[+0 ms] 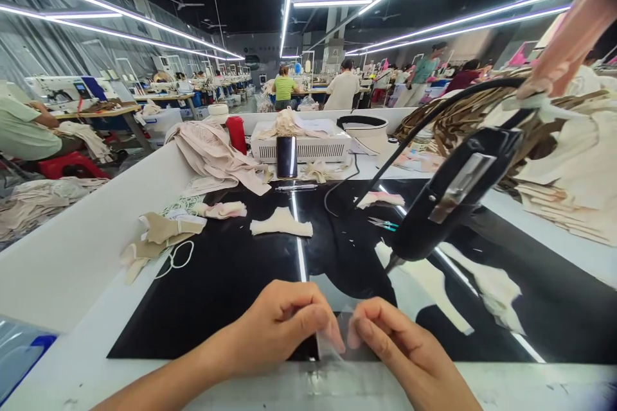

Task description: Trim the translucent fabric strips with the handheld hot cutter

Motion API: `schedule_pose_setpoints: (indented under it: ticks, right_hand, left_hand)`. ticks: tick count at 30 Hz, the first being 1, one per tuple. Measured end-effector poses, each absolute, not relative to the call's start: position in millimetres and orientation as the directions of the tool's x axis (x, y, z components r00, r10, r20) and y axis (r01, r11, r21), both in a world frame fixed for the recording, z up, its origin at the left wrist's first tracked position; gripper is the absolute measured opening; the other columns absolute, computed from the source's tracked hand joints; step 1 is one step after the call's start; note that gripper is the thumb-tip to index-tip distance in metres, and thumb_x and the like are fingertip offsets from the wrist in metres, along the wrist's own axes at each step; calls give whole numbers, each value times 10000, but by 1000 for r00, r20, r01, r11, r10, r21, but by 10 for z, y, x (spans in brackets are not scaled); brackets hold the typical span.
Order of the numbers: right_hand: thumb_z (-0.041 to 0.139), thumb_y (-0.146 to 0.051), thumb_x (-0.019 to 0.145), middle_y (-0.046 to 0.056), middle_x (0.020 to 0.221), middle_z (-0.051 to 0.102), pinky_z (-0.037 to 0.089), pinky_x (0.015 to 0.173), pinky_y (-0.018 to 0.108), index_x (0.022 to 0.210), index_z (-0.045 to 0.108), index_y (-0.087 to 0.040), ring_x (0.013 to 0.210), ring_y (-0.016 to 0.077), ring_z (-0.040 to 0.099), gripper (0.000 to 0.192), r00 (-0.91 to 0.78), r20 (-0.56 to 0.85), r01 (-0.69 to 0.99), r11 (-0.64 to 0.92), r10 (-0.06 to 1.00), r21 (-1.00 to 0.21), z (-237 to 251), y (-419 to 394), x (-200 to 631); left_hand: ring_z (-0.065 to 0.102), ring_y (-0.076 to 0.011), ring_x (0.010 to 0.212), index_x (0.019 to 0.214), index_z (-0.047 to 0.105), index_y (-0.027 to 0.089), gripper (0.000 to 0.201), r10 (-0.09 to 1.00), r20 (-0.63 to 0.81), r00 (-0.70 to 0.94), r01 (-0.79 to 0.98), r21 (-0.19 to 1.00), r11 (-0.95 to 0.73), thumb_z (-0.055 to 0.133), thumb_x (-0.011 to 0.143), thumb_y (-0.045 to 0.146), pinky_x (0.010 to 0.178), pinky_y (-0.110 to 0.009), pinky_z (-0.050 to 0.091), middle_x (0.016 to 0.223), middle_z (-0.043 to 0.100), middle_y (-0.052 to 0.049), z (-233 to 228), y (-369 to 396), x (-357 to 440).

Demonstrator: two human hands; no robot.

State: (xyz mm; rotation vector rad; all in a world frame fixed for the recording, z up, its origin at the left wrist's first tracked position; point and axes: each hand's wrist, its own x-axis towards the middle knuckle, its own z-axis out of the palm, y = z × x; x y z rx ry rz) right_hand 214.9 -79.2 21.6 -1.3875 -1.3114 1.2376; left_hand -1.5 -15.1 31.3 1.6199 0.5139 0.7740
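Head view: your left hand (277,327) and right hand (402,350) both pinch a clear plastic sheet (332,340) at 6 o'clock; a beige fabric piece (281,223) lies toward 12 on the black mat (216,282).

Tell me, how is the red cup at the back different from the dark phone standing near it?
The red cup is bright red; the phone is black and shiny. The red cup is round like a tube; the phone is flat. The red cup sits beside the pile of beige cloth; the phone leans against the white box. Both stand upright at the back of the table.
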Motion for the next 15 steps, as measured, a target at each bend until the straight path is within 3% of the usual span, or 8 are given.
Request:
schedule_pose_setpoints:
  ticks: [2, 5, 11, 15]
  right_hand:
    - [615, -732, 959, -13, 745, 660, 486, 712, 263, 809, 678, -252, 734, 178, 591, 507, -48, -70, 239, -57, 996, -969, 248, -781, 2165]
    - [558, -685, 1005, -18, 710, 630, 459, 681, 267, 803, 635, -254, 686, 170, 560, 482, -86, -67, 336, -35, 994, -941, 274, -742, 2161]
    - [570, -588, 1015, -24, 718, 601, 463, 653, 252, 790, 615, -250, 665, 158, 535, 408, -123, -88, 340, -41, 989, -940, 240, -637, 2139]
    - [573, -577, 1016, -29, 706, 579, 447, 618, 244, 778, 610, -246, 647, 151, 523, 409, -138, -103, 330, -52, 985, -942, 234, -612, 2159]
  left_hand:
    - [765, -190, 779, 901, 693, 155, 506, 777, 35, 629, -58, 998, 1, 648, 1030, 642, 708, -280, 604, 826, 747, -66, 312, -151, 28]
    - [762, -173, 702, 982, 626, 176, 552, 778, -120, 617, -111, 965, 236, 829, 861, 674, 568, -236, 587, 905, 703, -28, 290, -151, 87]
    - [698, -107, 586, 1067, 669, 170, 389, 729, -247, 639, 20, 952, 306, 840, 871, 459, 433, -152, 490, 928, 686, -13, 289, -164, 111]
    - [644, -84, 533, 1041, 697, 171, 356, 705, -316, 635, 97, 938, 334, 820, 843, 440, 378, -138, 411, 893, 676, -2, 321, -150, 98]
